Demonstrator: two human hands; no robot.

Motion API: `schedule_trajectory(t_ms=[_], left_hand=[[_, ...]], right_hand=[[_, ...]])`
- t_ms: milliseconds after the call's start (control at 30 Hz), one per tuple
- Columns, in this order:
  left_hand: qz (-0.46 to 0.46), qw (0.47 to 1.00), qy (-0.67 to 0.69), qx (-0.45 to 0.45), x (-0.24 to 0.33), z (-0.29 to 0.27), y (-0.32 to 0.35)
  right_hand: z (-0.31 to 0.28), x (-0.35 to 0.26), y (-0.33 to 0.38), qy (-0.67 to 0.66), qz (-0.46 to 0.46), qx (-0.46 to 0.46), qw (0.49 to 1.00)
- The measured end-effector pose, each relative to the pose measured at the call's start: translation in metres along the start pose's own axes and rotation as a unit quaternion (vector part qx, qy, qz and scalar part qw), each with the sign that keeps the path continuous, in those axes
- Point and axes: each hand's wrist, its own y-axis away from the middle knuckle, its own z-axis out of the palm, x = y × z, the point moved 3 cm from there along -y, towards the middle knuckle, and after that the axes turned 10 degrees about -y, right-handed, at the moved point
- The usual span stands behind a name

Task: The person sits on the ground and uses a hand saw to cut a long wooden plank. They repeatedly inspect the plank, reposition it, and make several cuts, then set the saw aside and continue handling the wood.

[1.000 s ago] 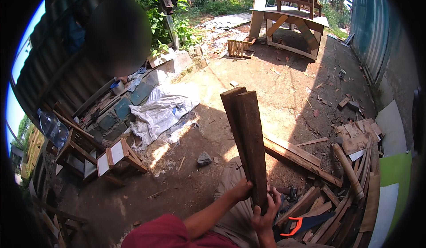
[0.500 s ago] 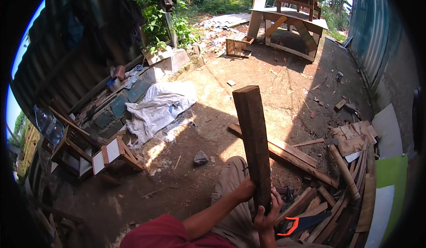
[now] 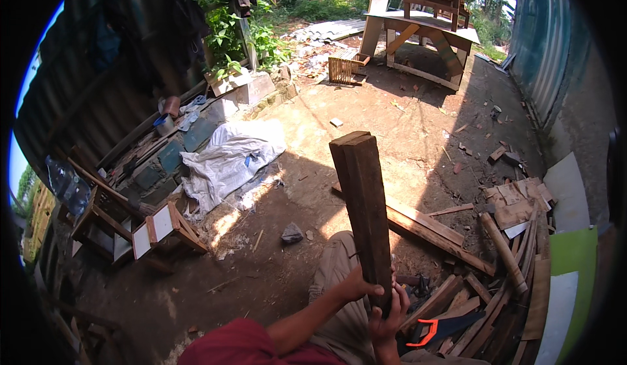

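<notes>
A dark wooden beam [image 3: 364,202] stands nearly upright in front of me, its top leaning a little to the left. A lengthwise line runs down it, and I cannot tell whether it is one piece or two laid together. My left hand [image 3: 356,285] is closed round its left side near the lower end, thumb across the front. Slightly lower, my right hand [image 3: 388,314] grips the bottom from the right. The fingers behind the beam are partly hidden. A handsaw [image 3: 428,332] with an orange-and-black handle lies on scrap wood just right of my right hand.
Long planks [image 3: 431,231] lie on the ground ahead, and a pile of wood strips [image 3: 503,306] fills the right side. A white sack [image 3: 232,159], a grey stone [image 3: 292,233] and a small wooden frame [image 3: 166,228] are at left. A large table [image 3: 424,22] stands far ahead.
The beam's top has tipped slightly left and toward me. Both hands have shifted with it, and my left thumb now lies across the front.
</notes>
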Motion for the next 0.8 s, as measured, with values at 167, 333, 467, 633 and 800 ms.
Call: schedule_trajectory(t_ms=[167,333,467,633,800], left_hand=[[-0.017,0.973,-0.204,0.104,-0.008,0.003,-0.003],[-0.036,0.940,-0.311,0.133,0.026,0.027,-0.030],[-0.038,0.945,-0.297,0.127,0.027,0.035,-0.041],[-0.080,0.952,-0.285,0.079,0.019,0.035,-0.040],[-0.042,0.930,-0.351,0.103,0.012,0.037,-0.041]], right_hand=[[-0.009,0.012,-0.006,0.021,0.013,0.002,1.000],[-0.018,0.041,-0.008,-0.067,0.197,-0.028,0.978],[-0.024,0.069,-0.007,-0.036,0.195,-0.040,0.979],[-0.026,0.074,0.001,-0.023,0.198,-0.022,0.980],[-0.030,0.064,0.004,-0.002,0.188,-0.025,0.982]])
